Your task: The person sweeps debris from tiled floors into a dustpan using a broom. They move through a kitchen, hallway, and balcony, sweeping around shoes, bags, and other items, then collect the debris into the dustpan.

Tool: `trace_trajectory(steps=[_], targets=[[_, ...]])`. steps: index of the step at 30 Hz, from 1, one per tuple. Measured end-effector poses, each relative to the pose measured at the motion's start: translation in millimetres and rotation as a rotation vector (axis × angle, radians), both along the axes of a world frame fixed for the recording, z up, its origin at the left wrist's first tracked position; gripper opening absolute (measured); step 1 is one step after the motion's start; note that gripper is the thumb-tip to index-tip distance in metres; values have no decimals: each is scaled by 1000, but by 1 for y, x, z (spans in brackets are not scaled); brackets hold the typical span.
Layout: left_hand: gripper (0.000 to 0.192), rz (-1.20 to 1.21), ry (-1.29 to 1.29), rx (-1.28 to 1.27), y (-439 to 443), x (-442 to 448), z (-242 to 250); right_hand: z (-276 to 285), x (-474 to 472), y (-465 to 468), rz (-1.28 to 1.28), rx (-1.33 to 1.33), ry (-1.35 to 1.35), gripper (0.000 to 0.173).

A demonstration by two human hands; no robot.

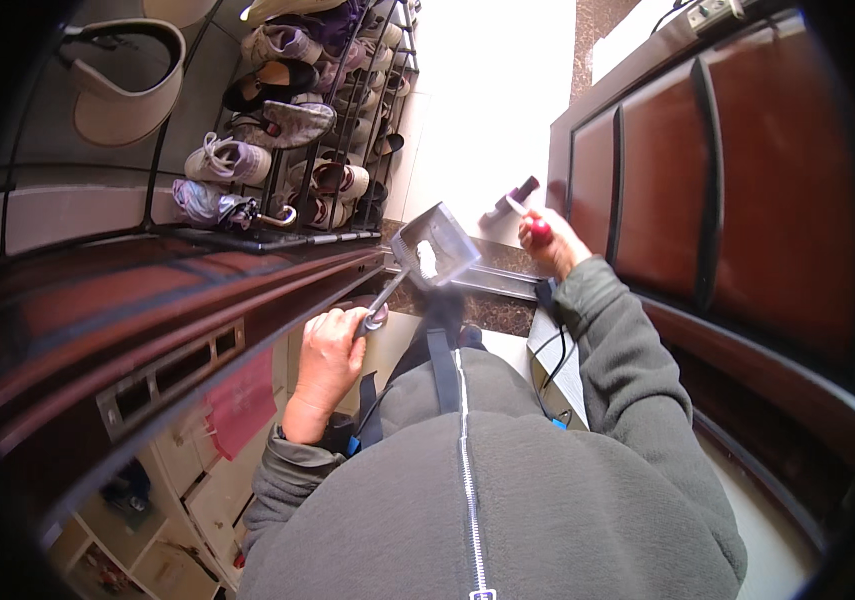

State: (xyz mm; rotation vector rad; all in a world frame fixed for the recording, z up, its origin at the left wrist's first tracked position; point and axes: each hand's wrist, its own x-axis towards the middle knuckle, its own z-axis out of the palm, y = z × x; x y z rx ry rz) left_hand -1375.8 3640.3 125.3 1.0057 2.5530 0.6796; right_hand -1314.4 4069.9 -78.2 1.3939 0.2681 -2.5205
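Observation:
Before my body, my left hand [328, 361] grips the handle of a grey dustpan [446, 238]. Its pan is up and to the right of that hand, with a crumpled white scrap [426, 259] lying in it. My right hand [556, 244] is closed around a handle with a red end [540, 231]. A pale shaft runs from that hand up and left towards a blurred dark broom head [511, 202], which is over the bright floor, right of the dustpan. The dustpan and the broom head are apart.
A black metal shoe rack [378, 112] with several shoes stands at upper left, a visor cap [127, 82] beside it. A dark red door panel [652, 172] is on the right, another door [172, 300] on the left. A metal threshold [502, 283] crosses the floor ahead.

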Motion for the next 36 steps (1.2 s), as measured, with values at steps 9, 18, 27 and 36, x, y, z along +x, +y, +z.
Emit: trace_trajectory(steps=[9,18,27,36], targets=[[38,-67,-38,-58,50,-74,-3,-39,-43,99,-34,43,78,13],[37,30,33,-31,66,-99,17,26,16,28,245,539,-44,13],[33,127,161,-1,90,-128,49,71,-12,69,617,195,-119,8],[31,163,111,-73,136,-163,54,34,-121,180,763,245,-128,11]])
